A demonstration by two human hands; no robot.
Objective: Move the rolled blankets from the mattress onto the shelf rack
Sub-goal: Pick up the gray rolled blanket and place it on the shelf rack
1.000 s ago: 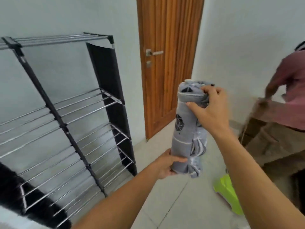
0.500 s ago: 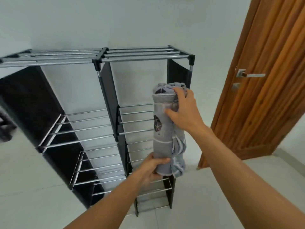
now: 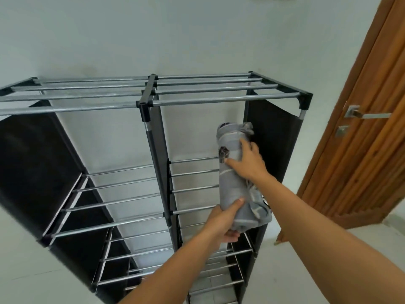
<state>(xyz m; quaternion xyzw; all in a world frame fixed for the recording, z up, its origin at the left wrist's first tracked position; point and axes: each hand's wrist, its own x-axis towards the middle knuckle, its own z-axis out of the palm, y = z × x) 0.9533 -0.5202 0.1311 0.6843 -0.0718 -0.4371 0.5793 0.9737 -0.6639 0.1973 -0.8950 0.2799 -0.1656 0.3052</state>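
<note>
Right of centre in the frame, a grey patterned rolled blanket [image 3: 233, 176] is held upright in the right-hand bay of the shelf rack [image 3: 151, 93], over the metal bars of its upper shelf, next to the black side panel. The left hand [image 3: 223, 224] grips the roll's lower end; the right hand [image 3: 248, 163] wraps around its middle. A wooden door [image 3: 361, 139] stands at the right edge.
</note>
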